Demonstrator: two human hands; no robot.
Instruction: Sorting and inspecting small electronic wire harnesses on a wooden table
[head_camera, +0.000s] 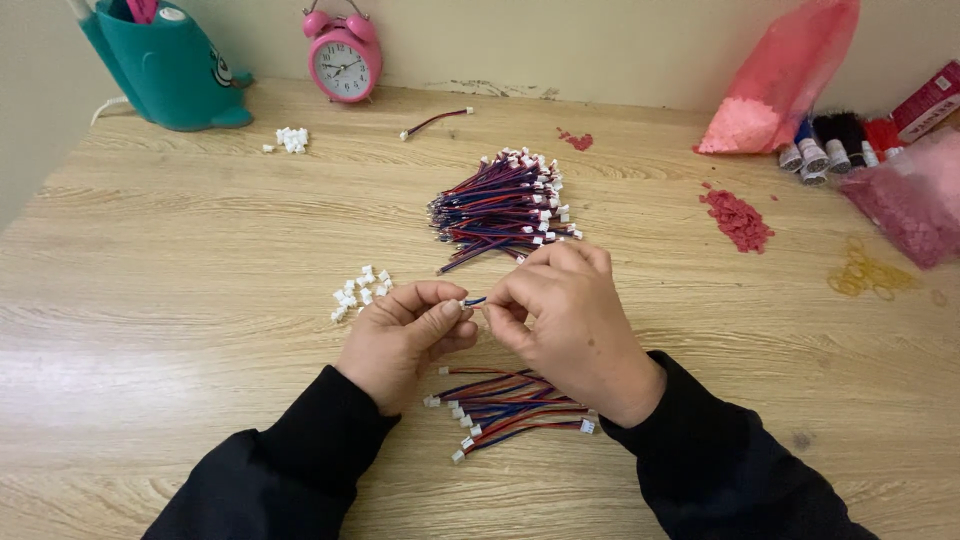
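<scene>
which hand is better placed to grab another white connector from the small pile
Left. The left hand sits right beside the connector pile; the right hand is farther off, pinching the wire.

A pink twin-bell alarm clock (343, 55) is standing at the far edge of the wooden worktop (150, 300), with a teal whale-shaped holder (165, 65) sitting to its left. A pink plastic bag (785, 80) is leaning against the wall at far right. Thread spools (835, 140) are lying beside it. Yellow rubber bands (865, 272) are lying near the right edge.
</scene>
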